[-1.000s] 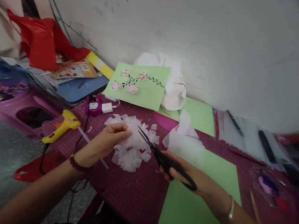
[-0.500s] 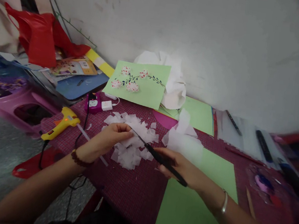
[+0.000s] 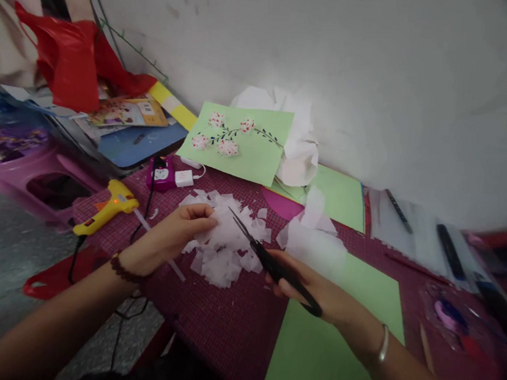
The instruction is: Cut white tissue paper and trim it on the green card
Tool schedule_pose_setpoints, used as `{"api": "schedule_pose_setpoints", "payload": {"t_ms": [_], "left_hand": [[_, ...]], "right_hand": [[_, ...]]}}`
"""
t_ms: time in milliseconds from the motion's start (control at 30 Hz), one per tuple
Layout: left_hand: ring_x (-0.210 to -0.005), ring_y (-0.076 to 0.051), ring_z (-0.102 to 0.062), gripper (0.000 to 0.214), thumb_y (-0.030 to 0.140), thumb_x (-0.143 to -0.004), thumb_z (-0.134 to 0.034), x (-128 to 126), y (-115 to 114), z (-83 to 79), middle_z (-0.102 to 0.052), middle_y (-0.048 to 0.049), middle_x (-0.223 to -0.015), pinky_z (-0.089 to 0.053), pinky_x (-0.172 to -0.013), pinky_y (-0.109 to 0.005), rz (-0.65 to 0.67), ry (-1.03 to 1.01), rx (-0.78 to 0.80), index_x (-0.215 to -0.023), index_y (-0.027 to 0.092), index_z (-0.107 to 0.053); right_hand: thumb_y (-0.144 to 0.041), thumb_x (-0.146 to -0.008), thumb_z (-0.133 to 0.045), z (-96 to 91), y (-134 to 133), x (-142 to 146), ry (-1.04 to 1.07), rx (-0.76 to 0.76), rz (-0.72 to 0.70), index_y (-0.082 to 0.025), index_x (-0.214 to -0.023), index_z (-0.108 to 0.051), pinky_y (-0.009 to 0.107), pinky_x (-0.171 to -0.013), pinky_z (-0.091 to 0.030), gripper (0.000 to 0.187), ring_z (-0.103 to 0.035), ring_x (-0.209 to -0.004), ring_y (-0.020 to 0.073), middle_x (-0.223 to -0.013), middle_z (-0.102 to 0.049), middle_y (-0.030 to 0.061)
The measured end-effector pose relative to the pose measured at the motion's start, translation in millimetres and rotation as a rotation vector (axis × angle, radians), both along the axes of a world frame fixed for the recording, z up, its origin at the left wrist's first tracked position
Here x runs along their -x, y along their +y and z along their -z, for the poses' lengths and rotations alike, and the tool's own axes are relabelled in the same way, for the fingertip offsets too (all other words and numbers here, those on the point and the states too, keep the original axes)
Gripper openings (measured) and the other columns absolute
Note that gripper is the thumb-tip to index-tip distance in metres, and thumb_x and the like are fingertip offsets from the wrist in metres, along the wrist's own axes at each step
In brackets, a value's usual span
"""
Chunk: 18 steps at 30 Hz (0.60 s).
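My right hand (image 3: 302, 282) grips a pair of black-handled scissors (image 3: 267, 261), whose narrow blades stand slightly apart and point up and left. The fingers of my left hand (image 3: 189, 225) are pinched on a thin white paper piece (image 3: 223, 231), whose outline partly blends with the paper below. Under and between both hands lies a loose pile of small white paper squares (image 3: 219, 267) on the dark red checked table (image 3: 227, 328). A crumpled white sheet (image 3: 316, 241) rests right of the pile, just beyond my right hand.
A yellow glue gun (image 3: 110, 208) with its cord lies at the left edge, near a purple power socket (image 3: 162, 174). Behind, a green card with flowers (image 3: 233, 163) leans on crumpled paper. A green sheet (image 3: 325, 359) lies under my right forearm; pens (image 3: 452, 251) are at right.
My left hand has drawn back left, away from the scissors' tips. The scissor blades have parted a little. The view has shifted slightly.
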<state>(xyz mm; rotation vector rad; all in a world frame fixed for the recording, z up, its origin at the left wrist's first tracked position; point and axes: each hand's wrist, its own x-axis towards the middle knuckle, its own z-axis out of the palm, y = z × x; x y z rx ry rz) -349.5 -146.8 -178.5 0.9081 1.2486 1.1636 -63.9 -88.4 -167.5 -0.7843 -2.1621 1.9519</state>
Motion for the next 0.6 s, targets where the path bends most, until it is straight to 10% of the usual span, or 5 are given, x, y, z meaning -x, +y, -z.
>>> {"api": "schedule_pose_setpoints", "payload": {"t_ms": [600], "left_hand": [[-0.047, -0.005, -0.038, 0.029, 0.039, -0.065, -0.076, -11.0, 9.1, 6.3, -0.049, 0.0048, -0.058, -0.025, -0.045, -0.02, 0.019, 0.03, 0.084, -0.068, 0.016, -0.059]], "right_hand": [[-0.046, -0.082, -0.069, 3.7, -4.6, 14.2, 0.006, 0.024, 0.05, -0.016, -0.125, -0.058, 0.025, -0.059, -0.04, 0.053, -0.049, -0.069, 0.0106, -0.085, -0.054, 0.0013]]}}
